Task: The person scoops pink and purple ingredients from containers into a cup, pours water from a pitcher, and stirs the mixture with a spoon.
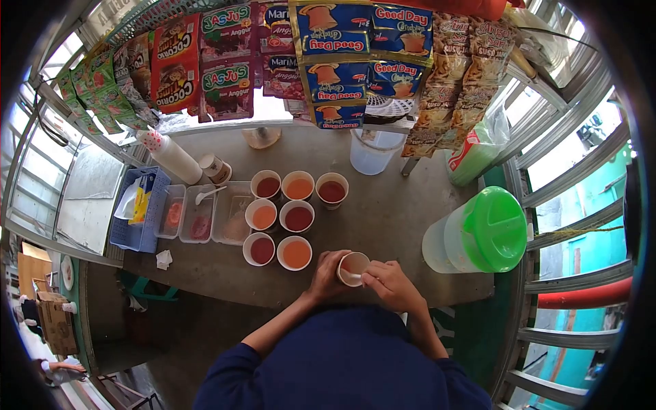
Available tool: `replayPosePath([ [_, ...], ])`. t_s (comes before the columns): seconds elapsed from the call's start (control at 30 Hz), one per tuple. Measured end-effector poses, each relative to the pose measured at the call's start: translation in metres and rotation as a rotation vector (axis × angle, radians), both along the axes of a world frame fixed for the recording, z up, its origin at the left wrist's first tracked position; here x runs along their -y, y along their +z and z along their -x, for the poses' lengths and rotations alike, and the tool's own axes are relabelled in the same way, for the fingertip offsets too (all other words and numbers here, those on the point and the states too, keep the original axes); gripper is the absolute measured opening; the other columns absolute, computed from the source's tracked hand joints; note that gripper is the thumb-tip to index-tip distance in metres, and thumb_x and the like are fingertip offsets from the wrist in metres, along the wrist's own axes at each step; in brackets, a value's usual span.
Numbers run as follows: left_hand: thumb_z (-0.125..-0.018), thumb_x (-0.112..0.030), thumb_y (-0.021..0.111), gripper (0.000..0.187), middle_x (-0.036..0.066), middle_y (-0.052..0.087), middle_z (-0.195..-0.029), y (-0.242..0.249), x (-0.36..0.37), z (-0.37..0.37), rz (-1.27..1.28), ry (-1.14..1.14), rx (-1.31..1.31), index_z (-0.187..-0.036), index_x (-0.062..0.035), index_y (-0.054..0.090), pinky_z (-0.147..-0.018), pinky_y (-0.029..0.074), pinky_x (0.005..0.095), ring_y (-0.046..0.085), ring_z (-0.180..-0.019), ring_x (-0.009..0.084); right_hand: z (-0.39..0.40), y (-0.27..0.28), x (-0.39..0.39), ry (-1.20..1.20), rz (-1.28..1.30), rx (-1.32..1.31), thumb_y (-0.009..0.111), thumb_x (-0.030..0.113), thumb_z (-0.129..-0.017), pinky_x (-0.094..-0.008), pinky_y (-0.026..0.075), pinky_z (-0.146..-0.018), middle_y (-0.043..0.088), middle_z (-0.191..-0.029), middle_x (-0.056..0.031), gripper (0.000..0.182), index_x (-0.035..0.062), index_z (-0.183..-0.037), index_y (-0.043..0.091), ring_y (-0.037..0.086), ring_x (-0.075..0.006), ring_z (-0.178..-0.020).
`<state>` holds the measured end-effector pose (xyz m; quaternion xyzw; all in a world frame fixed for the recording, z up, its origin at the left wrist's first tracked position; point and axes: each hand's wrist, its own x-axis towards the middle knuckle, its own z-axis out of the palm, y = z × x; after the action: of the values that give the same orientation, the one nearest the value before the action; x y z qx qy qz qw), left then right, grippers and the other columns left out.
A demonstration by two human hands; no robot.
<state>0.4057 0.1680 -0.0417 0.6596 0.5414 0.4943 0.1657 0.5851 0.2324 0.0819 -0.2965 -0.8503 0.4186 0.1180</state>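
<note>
A paper cup (352, 265) with orange-pink drink in it stands near the table's front edge. My left hand (326, 276) is wrapped around its left side. Over its right rim, my right hand (391, 284) pinches a white spoon (354, 275) that dips into the cup; its lower end is hidden in the drink. To the left and behind stand several filled paper cups, among them an orange one (296, 253) and dark red ones such as this cup (298, 218).
Plastic tubs (232, 213) with pink powder and a blue basket (136, 236) sit at the left. A green-lidded jug (488, 229) stands right, a clear bucket (376, 152) at the back. Drink sachets (335, 61) hang above; stacked cups (171, 158) lean back left.
</note>
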Motion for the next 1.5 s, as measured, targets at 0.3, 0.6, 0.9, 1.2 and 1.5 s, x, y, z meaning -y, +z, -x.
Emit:
replayPosePath([
  [0.3,-0.055,-0.015,0.088,0.080,0.013,0.057,-0.117,-0.006,0.001,-0.002,0.024,0.017,0.044,-0.123,-0.0053,0.047,-0.090,0.046,0.0421,0.057,-0.106,0.0333,0.001,-0.001,0.002,0.001,-0.043,0.016,0.044,0.020,-0.096,-0.0364,0.031,-0.084,0.054,-0.084,-0.0048,0.021,0.0085,-0.087,0.058,0.053,-0.0216,-0.083],
  [0.6,-0.056,-0.017,0.087,0.075,0.012,0.059,-0.113,-0.002,-0.003,0.000,-0.074,-0.004,-0.043,-0.120,-0.0056,0.049,-0.091,0.044,0.0418,0.057,-0.105,0.0311,-0.002,-0.001,0.000,0.006,-0.098,0.027,0.044,0.020,-0.096,-0.0351,0.031,-0.083,0.054,-0.084,-0.0051,0.020,0.0077,-0.088,0.058,0.053,-0.0217,-0.082],
  [0.9,-0.057,-0.016,0.086,0.072,0.011,0.060,-0.112,-0.001,-0.002,-0.001,-0.025,0.013,0.017,-0.119,-0.0061,0.051,-0.091,0.043,0.0413,0.058,-0.105,0.0305,0.001,-0.002,0.001,-0.024,-0.054,-0.024,0.043,0.021,-0.096,-0.0342,0.031,-0.083,0.054,-0.082,-0.0060,0.022,0.0073,-0.087,0.057,0.052,-0.0226,-0.081],
  [1.2,-0.058,-0.015,0.086,0.071,0.011,0.060,-0.112,0.004,-0.003,-0.002,-0.050,0.011,-0.018,-0.119,-0.0061,0.051,-0.091,0.044,0.0413,0.059,-0.105,0.0307,0.002,-0.002,0.003,-0.044,-0.043,0.000,0.043,0.021,-0.096,-0.0345,0.031,-0.084,0.055,-0.084,-0.0058,0.022,0.0072,-0.087,0.057,0.053,-0.0217,-0.082],
  [1.5,-0.058,-0.013,0.085,0.073,0.014,0.058,-0.115,-0.003,-0.001,-0.001,-0.021,-0.012,0.023,-0.121,-0.0056,0.049,-0.093,0.045,0.0425,0.057,-0.108,0.0333,0.001,-0.002,0.003,-0.035,-0.126,0.038,0.044,0.020,-0.095,-0.0356,0.031,-0.085,0.055,-0.084,-0.0059,0.020,0.0075,-0.087,0.058,0.053,-0.0225,-0.083],
])
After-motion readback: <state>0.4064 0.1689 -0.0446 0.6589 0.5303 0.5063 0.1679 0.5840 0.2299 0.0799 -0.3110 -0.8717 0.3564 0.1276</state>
